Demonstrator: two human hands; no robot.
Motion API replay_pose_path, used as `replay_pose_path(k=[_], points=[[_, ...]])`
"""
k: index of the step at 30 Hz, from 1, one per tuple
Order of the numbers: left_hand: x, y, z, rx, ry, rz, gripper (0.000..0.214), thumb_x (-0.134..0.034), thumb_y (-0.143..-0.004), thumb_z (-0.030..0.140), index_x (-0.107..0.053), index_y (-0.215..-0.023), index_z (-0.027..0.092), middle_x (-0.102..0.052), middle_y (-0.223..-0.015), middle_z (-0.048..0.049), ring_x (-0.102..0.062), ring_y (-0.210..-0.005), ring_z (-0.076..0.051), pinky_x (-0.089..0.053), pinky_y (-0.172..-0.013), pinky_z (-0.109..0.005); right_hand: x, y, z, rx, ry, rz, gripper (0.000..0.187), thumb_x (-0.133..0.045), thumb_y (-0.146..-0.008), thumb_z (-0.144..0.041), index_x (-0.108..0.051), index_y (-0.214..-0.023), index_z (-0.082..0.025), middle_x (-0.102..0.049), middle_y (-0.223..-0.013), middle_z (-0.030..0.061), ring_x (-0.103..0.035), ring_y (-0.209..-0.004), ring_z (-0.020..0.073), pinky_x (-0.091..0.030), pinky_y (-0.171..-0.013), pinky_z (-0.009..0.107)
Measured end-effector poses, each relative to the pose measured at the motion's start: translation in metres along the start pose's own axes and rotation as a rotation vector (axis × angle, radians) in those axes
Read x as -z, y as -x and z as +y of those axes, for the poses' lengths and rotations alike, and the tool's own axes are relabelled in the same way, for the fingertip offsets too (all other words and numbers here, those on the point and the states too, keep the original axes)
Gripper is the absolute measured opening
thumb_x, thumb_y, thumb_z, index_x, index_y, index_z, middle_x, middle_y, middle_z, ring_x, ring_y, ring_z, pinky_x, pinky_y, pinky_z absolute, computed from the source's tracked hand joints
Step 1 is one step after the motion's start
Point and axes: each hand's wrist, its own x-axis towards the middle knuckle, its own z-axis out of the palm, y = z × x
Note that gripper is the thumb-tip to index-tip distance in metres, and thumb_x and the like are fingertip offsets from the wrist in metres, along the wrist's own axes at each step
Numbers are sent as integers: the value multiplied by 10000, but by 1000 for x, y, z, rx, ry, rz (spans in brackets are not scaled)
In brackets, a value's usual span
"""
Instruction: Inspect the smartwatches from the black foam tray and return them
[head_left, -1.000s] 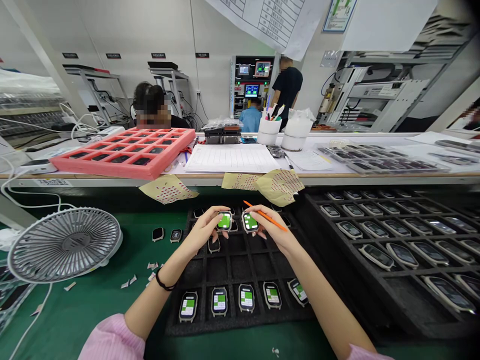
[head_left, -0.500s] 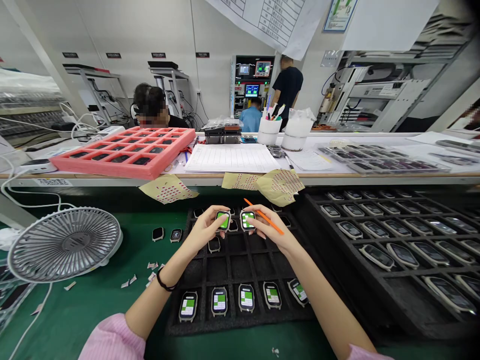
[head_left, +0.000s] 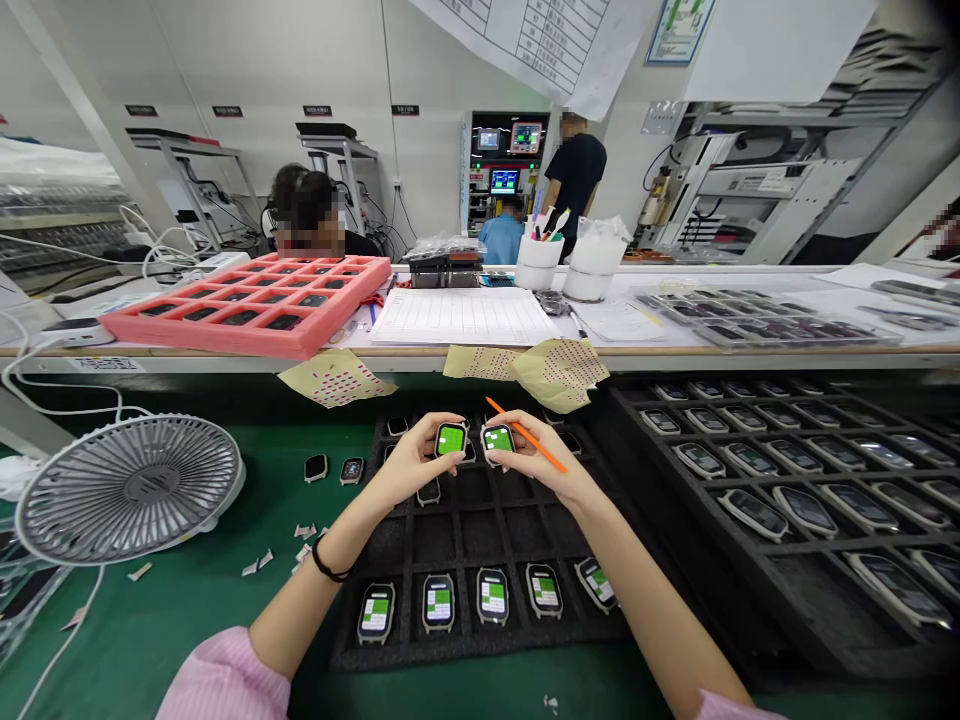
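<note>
Along the near row of a black tray (head_left: 442, 540), five watches (head_left: 493, 598) lie with green-and-white screens lit. Farther up, above the tray's far part, two more lit watches are held side by side, apart from each other. The left hand (head_left: 416, 455) is curled around the left watch (head_left: 451, 440), thumb over its lower right corner; the right hand (head_left: 538, 458) grips the right watch (head_left: 497, 440), partly closed, with one orange stick (head_left: 525, 434) lying slantwise across it.

Left of the tray, two loose watches (head_left: 316, 468) rest on the green counter (head_left: 225, 620), and one round fan (head_left: 131, 490) stands farther left. To the right, a second black tray (head_left: 825, 595) carries several rows of watches.

Three yellow dotted sheets (head_left: 337, 380) hang from the far white shelf (head_left: 420, 362), which bears one pink tray (head_left: 225, 345) on the left and two white containers (head_left: 538, 268) mid-scene. Beyond it, left to middle, three people (head_left: 577, 170) show.
</note>
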Motion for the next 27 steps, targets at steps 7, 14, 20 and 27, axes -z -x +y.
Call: replay_pose_path(k=[7,14,20,27], points=[[3,1,0,59,20,-24,454,-516,-884,464,-490,-1278,240,-563,-1026,-60,-659,-765,-154,-360,-388,-147,2,1,-1,-5,29,29,265,-645,-807,-411,-637,-992,-221,-572,-726,-4,-558,-546,112,-332,-395,201],[2,1,1,60,4,-22,444,-523,-880,473,-506,-1252,232,-582,-1003,-51,-652,-737,-137,-359,-387,-142,1,0,0,-5,28,92,281,-628,-813,-453,-652,-934,-201,-572,-701,2,-553,-527,112,-306,-375,199],[2,1,2,47,-11,-16,439,-538,-872,477,-512,-1231,225,-576,-1049,-62,-648,-710,-122,-342,-380,-142,0,0,-1,-50,0,169,243,-735,-722,-400,-639,-821,-200,-518,-673,-33,-506,-544,90,-410,-463,199],[3,0,2,30,-3,-6,425,-545,-875,467,-519,-1224,226,-573,-1002,-49,-644,-704,-122,-347,-383,-143,1,1,-1,-11,-2,21,318,-743,-724,-364,-617,-974,-212,-582,-737,-19,-550,-593,106,-462,-532,229]])
